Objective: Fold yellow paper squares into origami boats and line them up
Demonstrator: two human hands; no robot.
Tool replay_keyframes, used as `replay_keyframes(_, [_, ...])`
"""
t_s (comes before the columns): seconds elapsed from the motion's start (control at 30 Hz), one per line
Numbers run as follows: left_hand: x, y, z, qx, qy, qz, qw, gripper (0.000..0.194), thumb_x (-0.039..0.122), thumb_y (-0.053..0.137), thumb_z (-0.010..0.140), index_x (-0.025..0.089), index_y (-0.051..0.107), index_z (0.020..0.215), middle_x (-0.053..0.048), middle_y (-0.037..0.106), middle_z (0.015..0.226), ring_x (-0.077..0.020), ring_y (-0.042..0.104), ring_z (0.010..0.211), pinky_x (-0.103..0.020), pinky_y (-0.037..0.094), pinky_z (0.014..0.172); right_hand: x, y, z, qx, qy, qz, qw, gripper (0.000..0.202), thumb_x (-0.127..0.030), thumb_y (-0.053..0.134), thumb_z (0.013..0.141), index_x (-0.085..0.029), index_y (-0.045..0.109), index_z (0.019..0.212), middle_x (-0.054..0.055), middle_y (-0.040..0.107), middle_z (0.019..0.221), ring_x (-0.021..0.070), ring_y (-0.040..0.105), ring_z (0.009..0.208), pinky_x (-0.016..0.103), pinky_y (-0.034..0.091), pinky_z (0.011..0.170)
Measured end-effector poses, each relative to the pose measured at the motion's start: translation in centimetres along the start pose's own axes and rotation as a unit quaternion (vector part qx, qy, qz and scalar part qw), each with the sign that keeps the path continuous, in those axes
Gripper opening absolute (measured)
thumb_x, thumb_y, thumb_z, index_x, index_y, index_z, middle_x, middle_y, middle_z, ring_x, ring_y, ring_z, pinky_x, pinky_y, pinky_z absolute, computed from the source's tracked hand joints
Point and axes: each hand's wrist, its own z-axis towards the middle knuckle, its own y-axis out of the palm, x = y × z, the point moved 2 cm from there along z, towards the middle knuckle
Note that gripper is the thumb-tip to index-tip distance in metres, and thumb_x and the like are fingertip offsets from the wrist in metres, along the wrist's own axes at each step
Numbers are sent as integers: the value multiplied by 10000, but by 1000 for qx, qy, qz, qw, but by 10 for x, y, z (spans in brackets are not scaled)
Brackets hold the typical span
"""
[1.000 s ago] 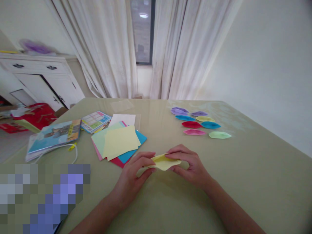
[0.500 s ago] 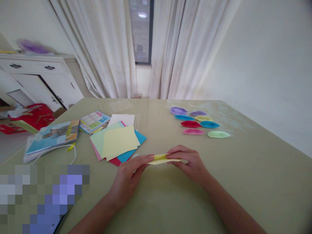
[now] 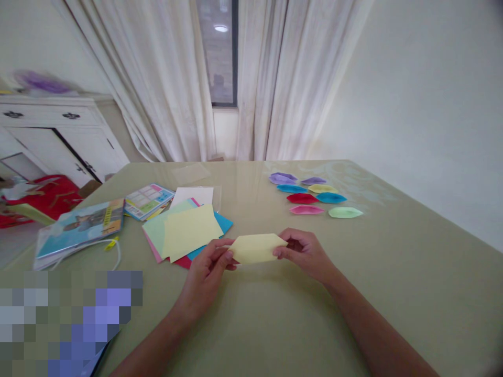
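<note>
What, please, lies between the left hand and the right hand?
In the head view, a folded yellow paper spans that stretch, pinched at one end by the left hand and at the other by the right hand.

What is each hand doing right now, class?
Left hand: closed, holding one end of the folded yellow paper.
Right hand: closed, holding the other end.

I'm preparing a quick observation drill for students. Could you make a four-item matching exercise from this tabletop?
1. Right hand
2. Red paper boat
3. White cord
4. Flat yellow sheet

A. Beside the book
B. Just beyond the pink boat
C. Overlapping a light green sheet
D. Pinching one end of the folded yellow paper

Pairs: 1-D, 2-B, 3-A, 4-C
</note>
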Motion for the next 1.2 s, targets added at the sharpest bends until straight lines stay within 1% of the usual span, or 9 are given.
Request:
replay_keyframes(0.2, [2,0,0,14,-19,-25,999,290,470,652,1001,204,605,1106,-21,797,863,-176,775,769,-305,673,670,-13,-5,-1,-30,51,-31,998,319,-424,881,815,-169,698,759,3,729,668,136,647,592,227,481,556])
replay_keyframes(0.33, [3,2,0,-8,-15,-20,1000,310,505,686,968,202,661,1029,-29,801,890,-192,787,789,-326,690,678,-19,-14,-4,-52,61,-75,994,247,-363,877,813,-180,736,728,-11,734,648,126,627,567,219,449,533])
replay_keyframes(0.47, [2,7,-1,-46,6,10,999,235,442,754,923,211,780,958,-39,823,921,-203,798,847,-316,685,767,-9,-22,-14,-33,43,-105,993,259,-393,891,798,-183,762,721,-24,695,617,124,602,548,220,425,516])
replay_keyframes(0.6, [-1,11,-2,-75,35,53,995,166,371,759,927,261,844,1017,-55,848,1024,-220,809,901,-297,678,773,0,-26,-25,-24,1,-117,993,288,-457,861,846,-182,800,783,38,765,791,167,691,676,264,523,631])
replay_keyframes(0.73, [-1,13,-2,-90,66,87,990,149,365,732,951,289,860,953,-67,841,1111,-241,800,1013,-341,669,880,-3,-24,-29,-66,-42,-125,989,223,-434,789,942,-223,863,942,73,802,967,199,744,853,303,567,790])
replay_keyframes(0.83, [3,15,-3,-91,109,139,980,183,355,684,992,302,859,1003,-68,833,1140,-234,795,1031,-359,656,927,-9,-21,-27,-107,-75,-142,981,228,-416,714,1014,-254,855,1091,84,783,1139,209,748,997,327,572,903])
replay_keyframes(0.9, [5,15,-4,-82,133,177,972,200,342,660,1012,303,854,1044,-66,834,1124,-223,799,1009,-338,660,902,-10,-20,-26,-121,-79,-148,978,234,-395,671,1047,-255,857,1074,79,777,1160,203,745,1024,324,571,927])
replay_keyframes(1.0, [6,14,-4,-76,136,197,968,205,333,652,1022,310,851,1065,-55,833,1108,-202,800,990,-299,657,875,-10,-21,-26,-107,-66,-144,982,245,-379,655,1058,-252,862,1029,72,777,1152,192,744,994,307,580,894])
replay_keyframes(1.2, [6,13,-3,-78,142,206,965,217,318,644,1027,330,829,1140,-44,796,1178,-211,771,1087,-327,635,950,-9,-12,-27,-93,-68,-116,986,216,-367,675,1049,-270,843,1143,81,746,1244,206,726,1092,336,561,974])
